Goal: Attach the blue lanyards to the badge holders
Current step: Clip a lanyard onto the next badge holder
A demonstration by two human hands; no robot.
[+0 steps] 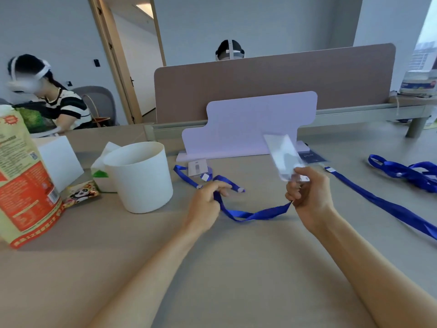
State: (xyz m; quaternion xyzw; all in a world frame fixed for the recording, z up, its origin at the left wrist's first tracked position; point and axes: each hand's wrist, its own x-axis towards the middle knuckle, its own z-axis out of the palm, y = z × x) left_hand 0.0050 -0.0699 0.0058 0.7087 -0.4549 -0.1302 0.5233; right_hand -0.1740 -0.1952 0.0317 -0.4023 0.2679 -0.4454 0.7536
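Over desk [236, 268], right hand [309, 192] pinches blurred badge holder [283, 157].

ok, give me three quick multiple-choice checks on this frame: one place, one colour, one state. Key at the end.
1. Where is the white tub?
A) left of the left hand
B) right of the right hand
C) in the right hand

2. What colour is the lanyard strung between the hands?
A) red
B) blue
C) green

3. The clear badge holder is:
A) lying on the floor
B) held up by the right hand
C) inside the tub

Key:
1A, it stands on the table, left of the left hand.
2B, the strap is plainly blue.
3B, the right hand's fingers pinch its lower end, and it is off the table.
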